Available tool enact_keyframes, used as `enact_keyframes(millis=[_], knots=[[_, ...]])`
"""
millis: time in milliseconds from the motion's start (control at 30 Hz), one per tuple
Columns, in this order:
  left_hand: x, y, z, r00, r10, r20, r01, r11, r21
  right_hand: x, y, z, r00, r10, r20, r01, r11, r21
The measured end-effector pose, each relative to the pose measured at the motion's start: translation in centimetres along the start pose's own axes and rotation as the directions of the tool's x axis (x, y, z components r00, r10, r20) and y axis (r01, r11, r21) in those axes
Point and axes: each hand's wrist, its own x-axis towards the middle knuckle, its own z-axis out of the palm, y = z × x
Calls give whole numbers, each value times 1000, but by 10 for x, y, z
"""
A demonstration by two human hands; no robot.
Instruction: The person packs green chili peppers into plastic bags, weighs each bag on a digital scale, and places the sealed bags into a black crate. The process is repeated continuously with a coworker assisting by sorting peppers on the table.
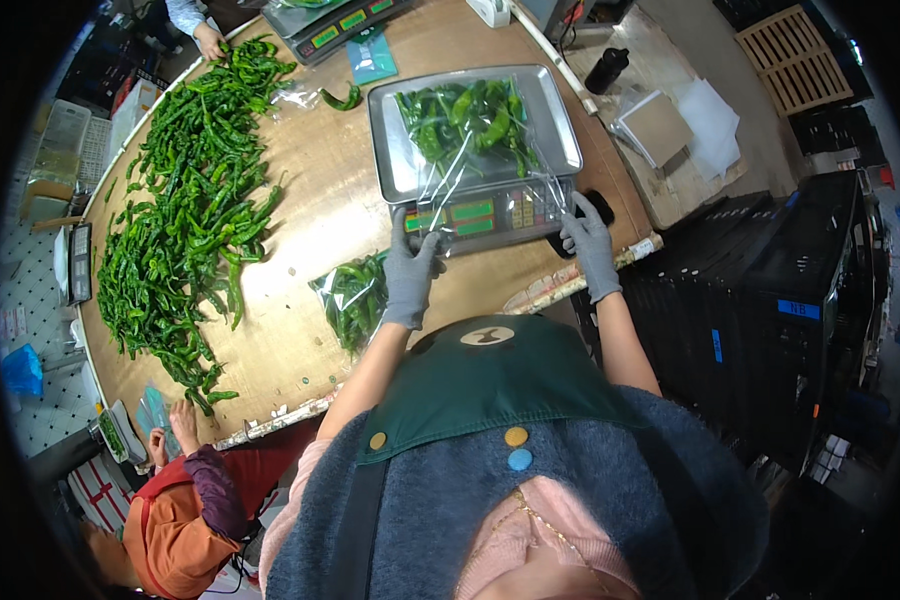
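A clear plastic bag of green peppers lies on the steel pan of a digital scale. Its unfilled end hangs over the display and keypad towards me. In a grey glove, my left hand pinches the bag's left edge, in front of the display. My right hand, gloved the same, has the bag's right corner between thumb and fingers beside the keypad. Another bag of green peppers lies on the wooden table just left of my left wrist. A large heap of loose green peppers spreads along the table's left side.
One loose pepper lies left of the pan. A second scale stands at the far edge. A black bottle and cardboard rest on a side surface. Black crates stand right. Co-workers' hands are at the heap's far and near ends.
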Motion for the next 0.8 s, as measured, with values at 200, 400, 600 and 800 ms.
enact_keyframes(millis=[200, 400, 600, 800], knots=[[6, 7, -29, 885, -347, 309, 315, 937, 149, -39, -39, -6, 927, -374, -41, 319, 838, -442], [12, 14, -37, 867, -355, 350, 339, 935, 108, -49, -74, 94, 471, -662, 582, 867, 229, -442], [13, 3, -36, 872, -241, 426, 288, 956, -49, -38, -68, 146, 446, -576, 684, 876, 124, -467], [14, -10, -31, 882, -262, 392, 351, 920, -175, -36, -69, 153, 330, -516, 791, 890, -110, -443]])
